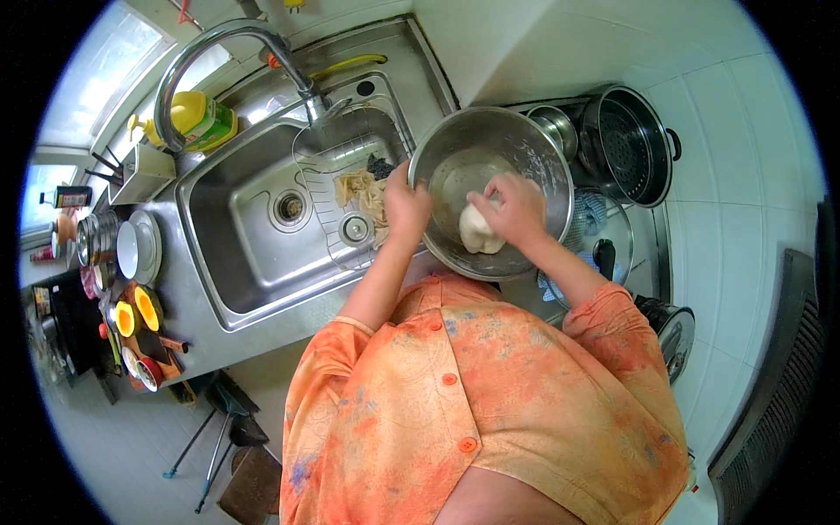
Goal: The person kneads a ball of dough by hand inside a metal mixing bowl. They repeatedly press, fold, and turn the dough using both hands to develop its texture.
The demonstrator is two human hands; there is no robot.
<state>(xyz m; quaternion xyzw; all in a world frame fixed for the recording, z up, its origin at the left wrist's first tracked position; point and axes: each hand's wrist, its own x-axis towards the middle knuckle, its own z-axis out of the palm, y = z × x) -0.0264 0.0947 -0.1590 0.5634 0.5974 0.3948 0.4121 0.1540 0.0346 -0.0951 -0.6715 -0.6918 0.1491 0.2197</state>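
Note:
A large steel bowl [452, 168] is held over the right edge of the sink area, with a lump of pale dough [479, 229] in its bottom. My left hand [408, 206] grips the bowl's left rim, fingers wrapped over it. My right hand [514, 208] is inside the bowl, its curled fingers gripping the top of the dough. Just left of the bowl, a wire rack [328, 227] over the right part of the sink holds crumpled beige cloth or scraps [357, 191] and a dark scrubber [379, 167].
The sink [227, 210] has a curved faucet [201, 39] and soap bottle [197, 121]. Plates [131, 249], cut yellow squash [149, 306] and bowls line the left counter. A black steamer pot [637, 144] and glass lid [612, 232] sit right. A dustpan [245, 424] stands lower left.

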